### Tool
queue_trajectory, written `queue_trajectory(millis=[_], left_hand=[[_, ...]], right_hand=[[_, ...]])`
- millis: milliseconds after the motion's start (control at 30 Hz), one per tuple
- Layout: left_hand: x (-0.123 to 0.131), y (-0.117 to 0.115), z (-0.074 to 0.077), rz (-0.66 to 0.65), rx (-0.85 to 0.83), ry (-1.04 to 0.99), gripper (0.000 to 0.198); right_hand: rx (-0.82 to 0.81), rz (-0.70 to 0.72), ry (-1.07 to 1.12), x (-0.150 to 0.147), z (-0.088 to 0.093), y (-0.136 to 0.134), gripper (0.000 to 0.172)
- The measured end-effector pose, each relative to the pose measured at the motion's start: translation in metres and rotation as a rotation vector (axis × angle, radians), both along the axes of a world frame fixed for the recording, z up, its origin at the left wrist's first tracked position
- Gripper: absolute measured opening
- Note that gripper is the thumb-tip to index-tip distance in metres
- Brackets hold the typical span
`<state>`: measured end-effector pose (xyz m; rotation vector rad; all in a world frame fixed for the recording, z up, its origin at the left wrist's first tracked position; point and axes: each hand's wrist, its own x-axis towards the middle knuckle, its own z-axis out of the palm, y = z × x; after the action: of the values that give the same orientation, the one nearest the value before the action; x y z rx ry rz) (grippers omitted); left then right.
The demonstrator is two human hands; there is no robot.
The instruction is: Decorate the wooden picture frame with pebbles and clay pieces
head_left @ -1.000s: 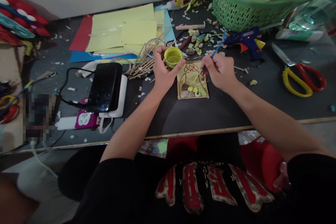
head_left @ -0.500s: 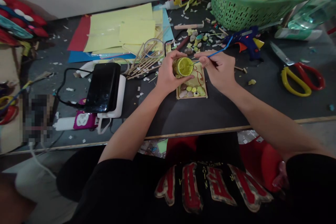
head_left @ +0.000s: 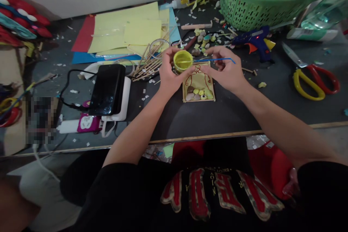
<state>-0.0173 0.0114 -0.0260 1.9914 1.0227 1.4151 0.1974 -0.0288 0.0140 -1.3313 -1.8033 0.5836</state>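
Observation:
My left hand (head_left: 168,76) is wrapped round a small yellow paint pot (head_left: 182,60), held tilted above the table with its mouth toward me. My right hand (head_left: 227,70) pinches a thin blue paintbrush (head_left: 217,59) that lies level, its tip reaching into the pot. Below both hands lies a small framed craft picture (head_left: 199,86) with a red line drawing and a row of painted pebbles along its lower edge.
A black phone (head_left: 107,88) rests on a white power bank at the left, with cables. Yellow paper sheets (head_left: 127,30) and wooden sticks (head_left: 148,63) lie behind. A green basket (head_left: 244,9), a blue glue gun (head_left: 255,41) and red-and-yellow scissors (head_left: 315,79) are to the right.
The brush left the picture and swung level, its tip going into the pot. My left hand lifted and tilted the pot, first over the picture, now slightly back.

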Motion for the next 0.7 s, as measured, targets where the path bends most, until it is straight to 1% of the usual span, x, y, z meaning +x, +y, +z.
queue_trajectory(millis=[67,100,167,233,367,500,567,700], left_hand=[[-0.001,0.006,-0.005,0.074,-0.016,-0.117,0.071],[-0.002,0.009,-0.007,0.09,-0.026,-0.168,0.067],[-0.002,0.015,-0.01,0.106,-0.04,-0.23,0.064],[-0.003,0.019,-0.013,0.11,-0.042,-0.245,0.065],[-0.002,0.021,-0.015,0.101,-0.039,-0.241,0.067],[0.0,0.016,-0.011,0.107,-0.05,-0.259,0.064],[0.001,0.013,-0.007,0.101,-0.053,-0.282,0.062],[0.003,0.011,-0.003,0.101,-0.055,-0.308,0.062]], right_hand=[[-0.122,0.083,-0.081,0.003,0.003,0.0,0.032],[-0.183,0.134,-0.13,0.003,0.005,-0.001,0.029],[-0.272,0.209,-0.209,0.002,0.011,-0.004,0.026],[-0.322,0.257,-0.258,-0.001,0.017,-0.007,0.027],[-0.354,0.282,-0.285,-0.002,0.021,-0.009,0.027],[-0.401,0.333,-0.301,-0.001,0.022,-0.009,0.022],[-0.39,0.345,-0.316,-0.002,0.022,-0.01,0.02],[-0.358,0.326,-0.339,-0.006,0.021,-0.012,0.015]])
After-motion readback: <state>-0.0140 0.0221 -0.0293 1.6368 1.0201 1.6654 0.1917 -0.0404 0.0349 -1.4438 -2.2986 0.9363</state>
